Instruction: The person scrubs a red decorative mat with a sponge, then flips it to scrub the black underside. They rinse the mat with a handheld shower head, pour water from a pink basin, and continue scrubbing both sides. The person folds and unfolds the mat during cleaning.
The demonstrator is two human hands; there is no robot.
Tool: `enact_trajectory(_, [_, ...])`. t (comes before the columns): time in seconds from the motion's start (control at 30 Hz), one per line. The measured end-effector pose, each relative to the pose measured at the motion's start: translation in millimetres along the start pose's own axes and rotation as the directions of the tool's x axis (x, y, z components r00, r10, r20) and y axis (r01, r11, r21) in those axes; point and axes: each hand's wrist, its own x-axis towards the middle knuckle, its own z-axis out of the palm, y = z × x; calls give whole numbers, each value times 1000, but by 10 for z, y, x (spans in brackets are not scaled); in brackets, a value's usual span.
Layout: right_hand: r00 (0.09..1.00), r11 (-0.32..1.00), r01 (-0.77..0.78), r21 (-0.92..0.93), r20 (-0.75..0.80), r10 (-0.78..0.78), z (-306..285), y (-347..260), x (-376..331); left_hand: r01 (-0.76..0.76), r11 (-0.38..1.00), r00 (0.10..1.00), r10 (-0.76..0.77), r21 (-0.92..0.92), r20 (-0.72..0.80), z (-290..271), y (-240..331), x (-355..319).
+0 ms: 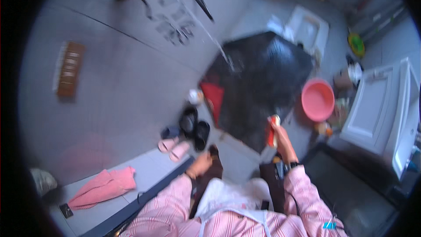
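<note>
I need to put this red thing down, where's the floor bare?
Bare grey tile lies wide between the brown mat and the slippers. It is crowded by the pink basin and white cabinet. Your right hand holds the red object.

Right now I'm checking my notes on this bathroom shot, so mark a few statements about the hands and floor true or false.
1. The right hand holds a red object. True.
2. The basin is blue. False: it is pink.
3. Pink slippers lie beside black ones. True.
4. The left hand holds the pink cloth. False: the cloth lies on the floor, apart from it.
</note>
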Motion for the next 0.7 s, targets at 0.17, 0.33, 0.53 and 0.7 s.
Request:
enact_trajectory(0.17, [962,931,271,-244,96,-255,469,-1038,-825,115,993,993,-114,35,-26,-630,-270,-1216])
enact_trajectory(0.33, [833,617,346,-707,-71,-549,363,-1644,-1420,89,985,984,-65,144,-167,-1249,72,-1596])
enact_trajectory(0.53, [651,634,680,-369,-93,-753,120,-1767,-2175,41,972,894,68,231,-443,-1712,537,-2030])
enact_trajectory(0.7, [593,677,702,-220,-346,-727,-298,-1598,-2528,-3,999,851,26,45,-525,-1838,516,-2204])
